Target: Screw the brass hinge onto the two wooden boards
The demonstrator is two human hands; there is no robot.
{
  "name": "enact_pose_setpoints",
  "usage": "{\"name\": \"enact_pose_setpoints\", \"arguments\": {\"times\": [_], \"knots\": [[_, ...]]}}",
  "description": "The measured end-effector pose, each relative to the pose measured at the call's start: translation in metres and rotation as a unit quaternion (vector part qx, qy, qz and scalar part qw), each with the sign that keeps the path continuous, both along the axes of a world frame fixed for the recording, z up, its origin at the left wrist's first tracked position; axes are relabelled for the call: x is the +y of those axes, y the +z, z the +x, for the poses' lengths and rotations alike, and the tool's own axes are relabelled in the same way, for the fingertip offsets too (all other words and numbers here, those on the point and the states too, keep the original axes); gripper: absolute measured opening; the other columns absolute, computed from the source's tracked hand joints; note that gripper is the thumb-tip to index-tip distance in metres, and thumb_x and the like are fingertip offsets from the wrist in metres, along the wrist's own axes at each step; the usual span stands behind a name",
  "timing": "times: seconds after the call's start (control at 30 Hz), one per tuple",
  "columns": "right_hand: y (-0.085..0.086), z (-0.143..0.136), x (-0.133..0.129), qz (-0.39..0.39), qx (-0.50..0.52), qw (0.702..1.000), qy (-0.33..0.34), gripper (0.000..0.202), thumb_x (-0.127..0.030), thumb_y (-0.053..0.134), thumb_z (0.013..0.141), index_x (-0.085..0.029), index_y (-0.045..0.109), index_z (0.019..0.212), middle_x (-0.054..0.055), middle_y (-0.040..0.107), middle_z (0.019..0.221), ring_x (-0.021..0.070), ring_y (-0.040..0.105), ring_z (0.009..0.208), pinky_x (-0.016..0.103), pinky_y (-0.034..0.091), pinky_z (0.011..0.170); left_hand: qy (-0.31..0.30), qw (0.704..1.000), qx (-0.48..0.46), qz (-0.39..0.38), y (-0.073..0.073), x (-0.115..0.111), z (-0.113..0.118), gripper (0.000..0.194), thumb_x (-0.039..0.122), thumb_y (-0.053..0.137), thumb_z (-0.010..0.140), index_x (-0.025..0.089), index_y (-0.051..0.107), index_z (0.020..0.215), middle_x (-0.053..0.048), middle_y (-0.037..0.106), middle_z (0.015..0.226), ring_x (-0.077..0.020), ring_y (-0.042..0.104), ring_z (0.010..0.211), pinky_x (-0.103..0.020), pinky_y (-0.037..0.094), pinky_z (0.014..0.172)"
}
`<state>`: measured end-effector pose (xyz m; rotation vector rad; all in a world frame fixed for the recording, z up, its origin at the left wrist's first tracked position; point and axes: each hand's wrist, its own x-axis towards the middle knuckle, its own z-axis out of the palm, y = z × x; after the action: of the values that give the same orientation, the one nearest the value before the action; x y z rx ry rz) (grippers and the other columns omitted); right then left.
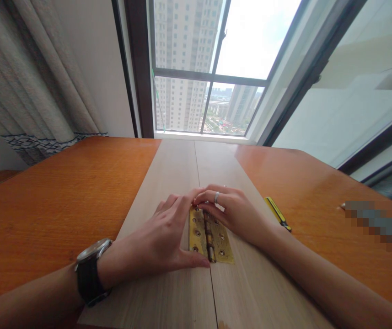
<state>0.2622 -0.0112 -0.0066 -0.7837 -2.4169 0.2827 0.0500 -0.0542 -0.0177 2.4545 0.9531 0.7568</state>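
A brass butt hinge (pixel 222 240) lies open across the seam between two pale wooden boards, with screw holes in both leaves. My left hand (pixel 154 233), with a watch (pixel 94 251) on its wrist, spans the hinge's length. Its thumb rests by the lower end of the hinge pin and its fingers reach the top edge. My right hand (pixel 232 208), wearing a ring, has its fingertips pinched together over the hinge's upper left corner. Whatever they hold is small and mostly hidden. Both hands' fingertips meet there.
The pale boards (pixel 168 169) lie side by side on an orange-brown wooden table (pixel 106 183). A yellow and black utility knife (pixel 277 214) sits right of them. Farther right is a pixelated long object (pixel 381 228). Behind stand a window (pixel 212 75) and a curtain (pixel 45 68).
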Motion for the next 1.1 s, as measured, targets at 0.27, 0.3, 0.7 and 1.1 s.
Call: {"name": "enact_pose_setpoints", "arguments": {"times": [0.27,0.3,0.7,1.1], "knots": [[0.0001,0.0002,-0.0003,0.000,-0.002,1.000,0.003,0.019,-0.021,0.053,0.097,-0.021,0.070,0.104,0.004,0.069,0.094,0.0127,0.064,0.084,0.026,0.049,0.077,-0.002,1.000,0.001,-0.009,0.0006,0.0009,-0.0005,0.108,0.047,0.082,0.068,0.026,0.016,0.151,-0.014,0.044,0.146,-0.0336,0.041,0.132,-0.054,0.036,0.109],[0.0002,0.0002,-0.0003,0.000,-0.003,1.000,0.001,0.019,-0.021,0.053,0.097,-0.020,0.070,0.104,0.003,0.069,0.094,0.0126,0.064,0.084,0.026,0.049,0.076,-0.002,1.000,-0.002,-0.008,0.0002,0.0009,-0.0005,0.108,0.047,0.082,0.068,0.026,0.016,0.151,-0.014,0.044,0.146,-0.0337,0.041,0.131,-0.055,0.036,0.109],[0.0019,-0.0008,-0.0019,-0.015,-0.006,1.000,-0.013,0.019,-0.022,0.052,0.097,-0.020,0.071,0.102,0.003,0.068,0.089,0.0125,0.062,0.081,0.025,0.047,0.073,0.001,1.000,0.007,-0.007,-0.0015,0.0006,-0.0012,0.105,0.051,0.080,0.070,0.027,0.017,0.150,-0.014,0.049,0.139,-0.0329,0.043,0.129,-0.053,0.038,0.107],[0.0010,0.0003,-0.0017,-0.021,0.003,1.000,0.000,0.020,-0.017,0.052,0.096,-0.021,0.069,0.106,0.003,0.069,0.094,0.0124,0.064,0.083,0.025,0.049,0.075,0.000,1.000,-0.012,-0.010,-0.0040,0.0018,-0.0020,0.107,0.050,0.082,0.067,0.027,0.019,0.151,-0.013,0.049,0.140,-0.0329,0.043,0.130,-0.053,0.037,0.108]]}}
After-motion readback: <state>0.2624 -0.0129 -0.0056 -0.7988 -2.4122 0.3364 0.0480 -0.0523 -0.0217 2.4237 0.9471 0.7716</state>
